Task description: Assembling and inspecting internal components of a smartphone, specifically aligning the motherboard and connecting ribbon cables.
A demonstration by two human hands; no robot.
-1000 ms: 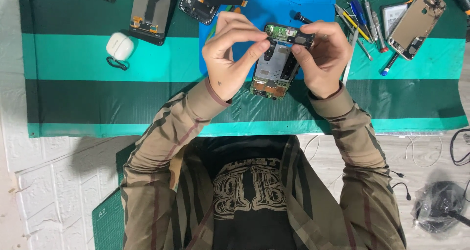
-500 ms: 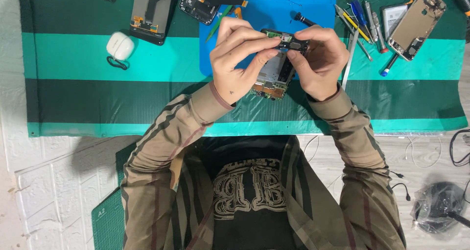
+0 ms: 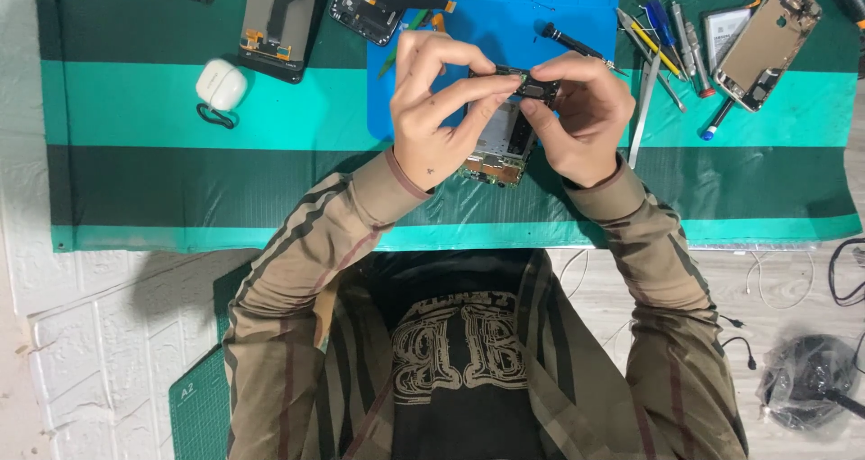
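Both hands, left hand (image 3: 435, 109) and right hand (image 3: 581, 109), grip the opened phone (image 3: 501, 136) (circuit board bared).

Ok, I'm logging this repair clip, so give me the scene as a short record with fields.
left hand: pinches the small black part
right hand: pinches its other end
held: small black part, above opened phone
surface: blue mat on green striped cloth
nearby: white earbud case, screwdrivers

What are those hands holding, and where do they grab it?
Both hands, left and right, hold an opened phone's circuit board, fingertips pinching its top end.
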